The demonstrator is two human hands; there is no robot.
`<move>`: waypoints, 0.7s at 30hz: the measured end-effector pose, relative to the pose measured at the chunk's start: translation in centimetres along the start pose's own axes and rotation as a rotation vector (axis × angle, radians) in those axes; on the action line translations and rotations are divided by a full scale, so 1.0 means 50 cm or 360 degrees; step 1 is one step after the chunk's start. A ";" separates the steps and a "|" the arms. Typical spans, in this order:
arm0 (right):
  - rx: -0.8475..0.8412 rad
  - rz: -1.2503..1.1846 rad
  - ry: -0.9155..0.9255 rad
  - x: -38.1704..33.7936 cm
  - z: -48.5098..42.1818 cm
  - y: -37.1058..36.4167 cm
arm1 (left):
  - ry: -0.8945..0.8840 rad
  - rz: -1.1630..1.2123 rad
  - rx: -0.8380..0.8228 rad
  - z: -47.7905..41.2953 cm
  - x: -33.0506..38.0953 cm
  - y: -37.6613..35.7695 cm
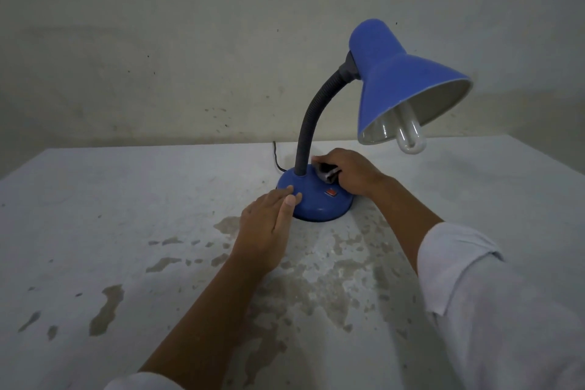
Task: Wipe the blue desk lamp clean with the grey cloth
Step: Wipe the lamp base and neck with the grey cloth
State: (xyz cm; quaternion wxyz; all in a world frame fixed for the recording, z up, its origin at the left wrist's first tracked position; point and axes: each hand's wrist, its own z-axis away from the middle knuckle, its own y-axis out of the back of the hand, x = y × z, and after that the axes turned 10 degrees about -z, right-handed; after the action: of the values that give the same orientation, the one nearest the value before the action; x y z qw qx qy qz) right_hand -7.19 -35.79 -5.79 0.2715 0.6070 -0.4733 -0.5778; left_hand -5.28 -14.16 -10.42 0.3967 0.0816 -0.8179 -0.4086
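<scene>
The left hand point(269, 225) lies flat on the worn worktop point(126, 215), fingers straight, fingertips resting on the base point(311, 203) of the blue desk lamp point(395, 85) at the base's 8 o'clock edge. A red switch point(331, 192) sits on the base top. At the base's 2 o'clock, the right hand point(351, 174) grips the bunched grey cloth point(327, 173), pressed against the base just beside the flexible neck point(311, 123). The shade and bulb point(410, 136) overhang the right hand.
</scene>
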 end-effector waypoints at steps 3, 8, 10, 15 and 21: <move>0.0060 -0.0031 0.0028 0.013 0.022 -0.005 | -0.0012 0.0026 -0.0002 0.001 0.004 0.002; 0.0173 -0.0283 0.0135 0.017 0.072 -0.010 | -0.0025 0.0016 0.0006 0.003 0.006 0.007; 0.0201 -0.0223 0.0198 0.018 0.097 -0.004 | -0.0008 0.0017 0.0009 0.002 0.007 0.007; 0.0163 -0.0195 0.0338 0.015 0.150 0.014 | 0.0000 0.0027 0.0008 0.003 0.007 0.007; -0.0013 0.0005 0.0135 -0.014 0.137 0.085 | 0.0003 -0.0005 -0.0014 0.002 0.010 0.008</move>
State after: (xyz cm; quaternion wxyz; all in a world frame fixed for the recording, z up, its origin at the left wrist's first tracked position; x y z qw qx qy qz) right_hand -14.80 -35.42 -3.00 0.2947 0.6290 -0.4601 -0.5530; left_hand -5.62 -14.07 -9.85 0.3973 0.0815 -0.8156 -0.4128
